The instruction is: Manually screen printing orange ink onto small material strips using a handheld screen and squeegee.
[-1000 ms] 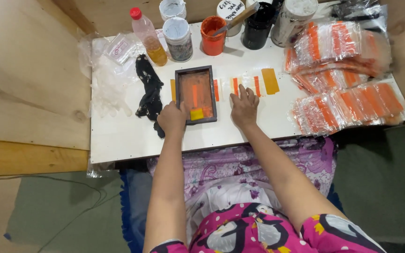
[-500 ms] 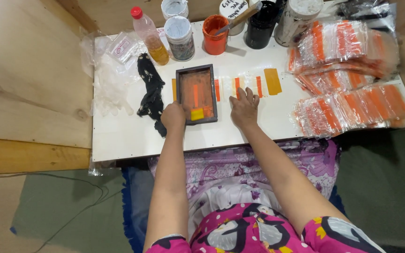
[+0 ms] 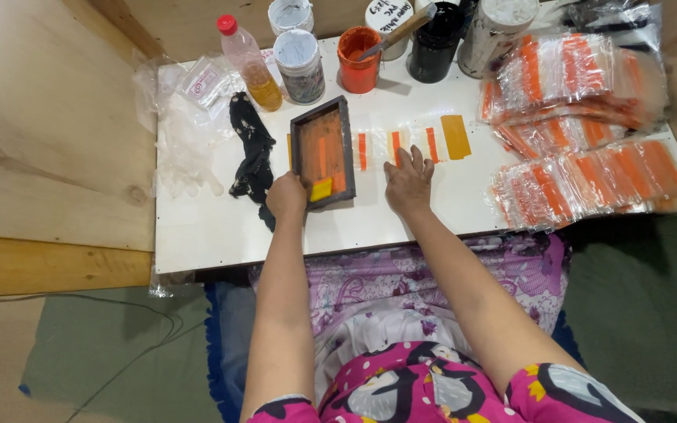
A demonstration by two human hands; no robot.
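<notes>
At the right side of the frame, stacks of clear plastic bags (image 3: 581, 117) with orange stripes lie on the white table (image 3: 197, 235), one pile above the other. Along the top edge stand several containers: a clear bottle with red cap (image 3: 248, 63) holding amber liquid, two grey-white jars (image 3: 299, 64), an open orange paint pot (image 3: 357, 59) with a stick in it, a black pot (image 3: 435, 48) and a larger grey can (image 3: 495, 35). At the upper left there are small clear packets (image 3: 201, 82), one with a pale label whose print I cannot tell. A black cloth (image 3: 251, 157) lies left of the centre.

In the centre lies a dark rectangular printing frame (image 3: 323, 153), its inside mesh stained orange, a little tilted. The left hand (image 3: 286, 196) is closed on a small yellow squeegee (image 3: 321, 189) at the lower end of the frame. The right hand (image 3: 407, 182) lies open and flat, its fingers spread on a clear strip with orange stripes (image 3: 405, 145) just right of the frame. An orange-yellow rectangle (image 3: 455, 135) ends this strip.
</notes>
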